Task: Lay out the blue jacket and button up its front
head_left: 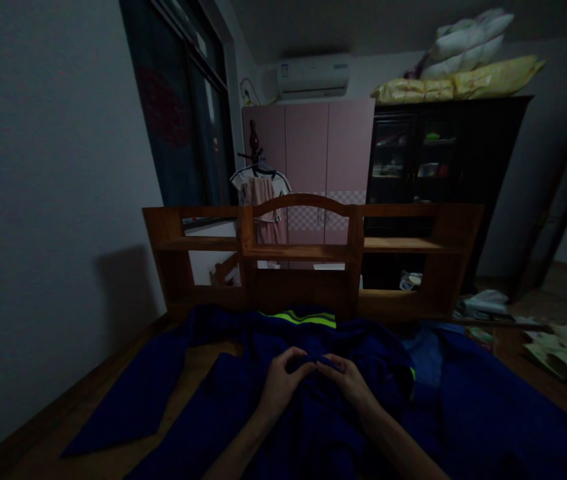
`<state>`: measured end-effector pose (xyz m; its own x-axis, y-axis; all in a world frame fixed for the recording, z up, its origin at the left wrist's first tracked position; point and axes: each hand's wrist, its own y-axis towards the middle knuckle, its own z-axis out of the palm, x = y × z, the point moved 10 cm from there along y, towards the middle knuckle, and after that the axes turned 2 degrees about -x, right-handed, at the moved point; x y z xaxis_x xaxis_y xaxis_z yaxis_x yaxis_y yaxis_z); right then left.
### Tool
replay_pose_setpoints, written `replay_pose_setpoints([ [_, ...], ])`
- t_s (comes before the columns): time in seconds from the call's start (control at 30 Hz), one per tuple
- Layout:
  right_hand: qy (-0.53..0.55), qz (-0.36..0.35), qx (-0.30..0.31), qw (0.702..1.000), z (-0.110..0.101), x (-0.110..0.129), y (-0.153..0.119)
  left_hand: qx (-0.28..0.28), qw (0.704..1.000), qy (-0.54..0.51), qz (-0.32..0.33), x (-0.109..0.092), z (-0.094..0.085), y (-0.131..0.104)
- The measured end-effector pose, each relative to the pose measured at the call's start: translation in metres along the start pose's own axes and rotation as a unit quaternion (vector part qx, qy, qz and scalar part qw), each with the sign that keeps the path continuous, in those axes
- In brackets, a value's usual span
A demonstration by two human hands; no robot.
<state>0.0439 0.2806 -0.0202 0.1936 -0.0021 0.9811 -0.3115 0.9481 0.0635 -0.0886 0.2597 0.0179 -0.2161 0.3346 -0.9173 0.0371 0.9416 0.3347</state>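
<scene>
Blue cloth (223, 393) lies in front of the shelf (303, 252); left hand (284, 373) and right hand (349, 381) pinch it close together, maybe to keep it still.

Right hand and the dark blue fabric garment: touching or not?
Touching. In the head view, the right hand grips a bunched fold of the dark blue fabric garment, no gap visible.

In the lower middle of the frame, the left hand (282, 377) and the right hand (350, 381) pinched a fold of blue clothing (213, 403), their fingertips close together. The cloth spread across the bottom of the frame, with a yellow-green stripe (320, 321) just above the hands. A wooden headboard (296, 287) crossed the middle, below a pink wardrobe (306, 147) at upper center and a black cabinet (488, 147) at upper right.
</scene>
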Motion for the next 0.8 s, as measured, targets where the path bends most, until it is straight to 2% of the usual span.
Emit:
replay_pose_setpoints([
  [0.17,0.0,0.003,0.036,0.999,0.006,0.0,-0.001,0.018,0.999,-0.048,-0.003,0.007,0.003,0.001],
  [0.4,0.037,0.033,0.072,0.996,0.009,-0.011,-0.003,0.046,0.992,-0.117,-0.024,0.022,0.002,0.006],
  [0.63,0.009,0.033,0.053,0.998,0.005,-0.013,0.002,0.028,0.998,-0.062,0.001,0.017,0.0,0.007],
  [0.8,-0.002,0.05,0.051,0.997,0.0,-0.02,0.004,0.04,0.999,0.007,0.027,0.005,0.003,0.003],
])
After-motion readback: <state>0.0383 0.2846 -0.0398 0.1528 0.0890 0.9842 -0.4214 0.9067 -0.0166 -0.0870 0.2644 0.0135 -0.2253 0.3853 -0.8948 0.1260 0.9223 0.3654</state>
